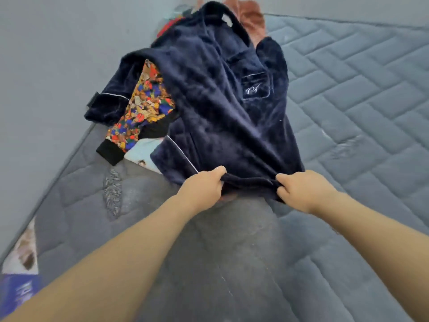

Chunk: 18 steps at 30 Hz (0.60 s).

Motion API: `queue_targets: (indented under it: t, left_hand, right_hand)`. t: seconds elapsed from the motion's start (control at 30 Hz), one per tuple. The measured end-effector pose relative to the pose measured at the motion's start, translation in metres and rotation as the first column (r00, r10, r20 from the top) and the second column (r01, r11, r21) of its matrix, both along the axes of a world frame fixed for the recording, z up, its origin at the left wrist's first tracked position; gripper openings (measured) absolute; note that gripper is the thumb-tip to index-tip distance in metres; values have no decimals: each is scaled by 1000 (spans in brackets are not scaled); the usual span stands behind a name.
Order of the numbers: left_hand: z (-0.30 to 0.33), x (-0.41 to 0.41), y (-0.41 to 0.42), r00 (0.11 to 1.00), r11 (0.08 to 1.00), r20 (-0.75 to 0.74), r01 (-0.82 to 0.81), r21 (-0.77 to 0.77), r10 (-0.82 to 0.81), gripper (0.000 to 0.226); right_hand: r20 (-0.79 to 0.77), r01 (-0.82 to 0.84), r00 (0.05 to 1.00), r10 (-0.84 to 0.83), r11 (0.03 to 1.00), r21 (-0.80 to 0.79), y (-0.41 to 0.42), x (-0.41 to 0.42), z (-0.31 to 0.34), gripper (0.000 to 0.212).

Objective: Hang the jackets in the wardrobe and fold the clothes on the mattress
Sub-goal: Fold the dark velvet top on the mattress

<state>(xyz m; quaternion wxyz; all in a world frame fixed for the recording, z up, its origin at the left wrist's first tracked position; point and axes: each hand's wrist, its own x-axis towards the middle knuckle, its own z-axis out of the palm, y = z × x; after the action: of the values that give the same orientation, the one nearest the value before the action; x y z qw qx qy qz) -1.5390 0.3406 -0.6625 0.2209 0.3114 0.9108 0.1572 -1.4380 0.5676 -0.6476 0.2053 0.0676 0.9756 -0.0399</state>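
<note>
A dark navy velvet top [209, 94] with white piping and an embroidered chest pocket lies stretched over a heap of clothes on the grey quilted mattress [348, 112]. My left hand [204, 189] grips its near hem on the left. My right hand [299, 189] grips the same hem on the right. The hem is bunched and taut between both hands. A garment with a bright multicoloured print and a black cuff [144, 108] pokes out from under the navy top on the left.
A rust-brown garment [250, 17] and other clothes lie at the far end of the pile. A pale printed cloth [144, 154] shows beneath the heap. The grey wall [58, 66] runs along the mattress's left edge. Bare quilted surface spreads to the right.
</note>
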Motion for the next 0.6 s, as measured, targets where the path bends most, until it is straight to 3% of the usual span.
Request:
queue_targets:
  t: [0.1,0.2,0.3,0.37,0.43,0.5,0.53,0.6]
  left_hand:
    - [8,60,50,994,982,53,98,-161,-91,16]
    - [5,137,99,952,970,298,134,-204,-69,24]
    - [-6,234,153,841,960,537,204,-191,-72,22]
    - [-7,298,195,747,935,657,300,-191,-106,27]
    - [-4,346,231,649,896,752,392,-207,-110,31]
    - [-8,367,255,546,902,837,368,-227,-12,28]
    - [-13,371,258,532,915,846,321,-245,40,25]
    - [-20,368,242,653,934,749,186,-304,113,23]
  right_hand:
    - [146,22,989,-24,1000,22,30,72,5,27]
    - [305,37,951,-61,996,84,69,148,2,23]
    - [479,71,868,-133,987,145,122,238,-5,33]
    - [626,126,747,-223,972,196,157,302,-8,40]
    - [773,180,558,-302,953,243,182,359,-12,50]
    - [877,197,373,-304,949,245,198,404,-19,52]
    - [911,199,307,-276,954,222,199,420,-20,44]
    - [928,252,283,-244,952,173,194,436,-20,27]
